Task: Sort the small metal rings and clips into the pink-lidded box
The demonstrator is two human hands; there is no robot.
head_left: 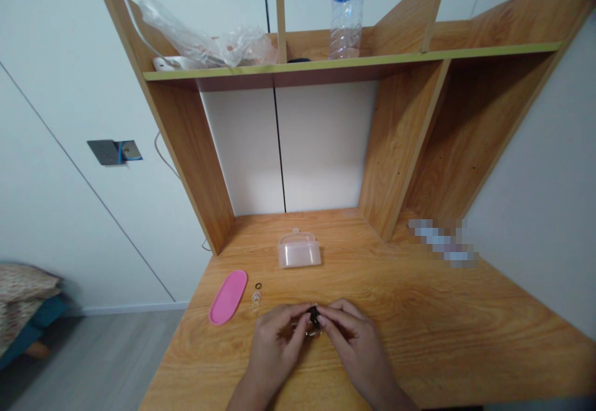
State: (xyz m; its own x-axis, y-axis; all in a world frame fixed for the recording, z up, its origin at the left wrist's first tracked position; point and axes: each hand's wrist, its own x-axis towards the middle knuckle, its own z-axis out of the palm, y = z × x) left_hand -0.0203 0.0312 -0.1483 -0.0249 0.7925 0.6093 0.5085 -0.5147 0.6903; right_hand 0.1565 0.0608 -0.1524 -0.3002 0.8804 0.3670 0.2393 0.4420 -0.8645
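Observation:
My left hand (278,344) and my right hand (356,344) meet low in the middle of the view, just above the desk. Thumbs and fingertips of both pinch a small black object (315,316), too small and partly covered to name. Under the fingers show small shiny pieces (313,334), half hidden by my hands. Left of my left hand lie several light, ring-shaped bands (256,299), with a small black ring (258,286) just beyond them. A pink oval tray or lid (228,297) rests farther left.
A clear pinkish plastic case (299,254) stands at the back of the wooden desk (442,324). Beyond rises a shelf unit (391,150) holding a water bottle (347,13) and a crumpled plastic bag (209,38). At right is a blurred-out item (442,242).

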